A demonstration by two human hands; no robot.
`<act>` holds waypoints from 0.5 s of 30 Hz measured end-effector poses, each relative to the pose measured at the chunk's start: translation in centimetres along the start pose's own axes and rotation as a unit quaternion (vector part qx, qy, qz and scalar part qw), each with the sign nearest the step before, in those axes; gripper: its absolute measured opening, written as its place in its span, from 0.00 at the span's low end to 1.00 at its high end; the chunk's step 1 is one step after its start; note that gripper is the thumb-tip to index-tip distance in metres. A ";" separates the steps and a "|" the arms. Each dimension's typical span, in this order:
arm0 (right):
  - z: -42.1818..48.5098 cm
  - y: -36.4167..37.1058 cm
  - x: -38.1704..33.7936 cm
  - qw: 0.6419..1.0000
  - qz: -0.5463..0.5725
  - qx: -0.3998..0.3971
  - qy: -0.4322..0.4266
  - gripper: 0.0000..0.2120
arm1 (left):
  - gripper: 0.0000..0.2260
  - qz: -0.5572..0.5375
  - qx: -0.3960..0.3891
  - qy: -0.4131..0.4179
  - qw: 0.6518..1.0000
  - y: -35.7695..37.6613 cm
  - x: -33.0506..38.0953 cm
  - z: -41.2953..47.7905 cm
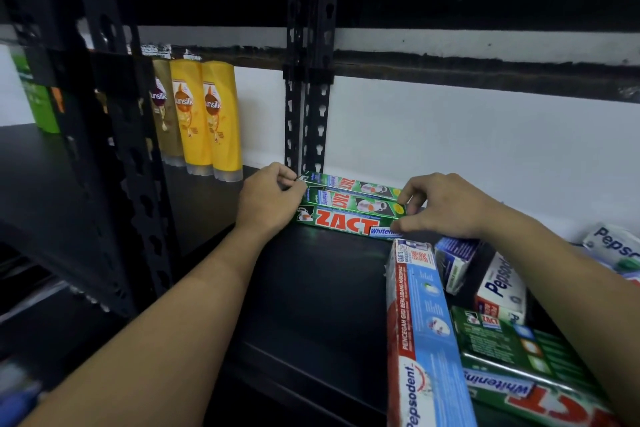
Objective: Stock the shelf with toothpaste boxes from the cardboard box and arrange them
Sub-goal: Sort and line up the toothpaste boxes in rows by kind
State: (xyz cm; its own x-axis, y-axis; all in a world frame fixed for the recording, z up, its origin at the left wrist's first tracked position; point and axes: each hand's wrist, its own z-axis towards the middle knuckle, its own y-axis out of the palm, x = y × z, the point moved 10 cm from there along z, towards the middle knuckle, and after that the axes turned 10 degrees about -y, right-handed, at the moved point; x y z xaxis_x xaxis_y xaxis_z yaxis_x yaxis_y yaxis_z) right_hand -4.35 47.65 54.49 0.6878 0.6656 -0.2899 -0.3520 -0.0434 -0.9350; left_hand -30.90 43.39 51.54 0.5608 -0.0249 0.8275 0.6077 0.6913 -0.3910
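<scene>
Left hand (266,199): fingers curled, thumb and forefinger pinching the left end of the three green card ZACT toothpaste boxes (349,201).
Right hand (440,206): fingers bent, forefinger and thumb closed on the right end of the same row.

ZACT boxes: lying flat and touching side by side on the black shelf board (311,288), at the back, close to the white wall (450,132). Long axes run left to right, along the wall. Front box (341,224): logo upright to the viewer. The two behind it: logos inverted.

Lower right, under the right forearm: loose heap of toothpaste boxes. It includes a long red-and-blue Pepsodent box (422,322) with its long axis running front to back, a white Pepsodent box (502,284) tilted on end, and a further green ZACT box (519,364). Whether any container holds the heap cannot be told.

Behind the row: black perforated metal upright (308,97).

Left bay: two yellow Sunsilk bottles (188,114) and one brown Sunsilk bottle (162,107), standing cap-down in a row.
</scene>
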 end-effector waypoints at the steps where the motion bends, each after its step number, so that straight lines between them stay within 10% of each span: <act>1: 0.0 0.0 0.0 1.000 0.001 0.000 0.001 0.19 | 0.06 -0.006 -0.001 -0.020 1.000 -0.1 -0.2 0.0; 15: 0.1 0.2 0.1 1.000 -0.010 0.009 0.006 0.20 | 0.08 -0.065 -0.028 -0.072 0.995 0.1 -1.1 0.2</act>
State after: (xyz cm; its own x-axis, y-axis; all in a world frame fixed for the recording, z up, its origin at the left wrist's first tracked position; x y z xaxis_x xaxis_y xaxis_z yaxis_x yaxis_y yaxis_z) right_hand -4.40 47.81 54.29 0.7016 0.6579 -0.2738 -0.3495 -0.0171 -0.9368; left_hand -31.51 43.62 50.67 0.3923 -0.0045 0.9198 0.7021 0.6475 -0.2963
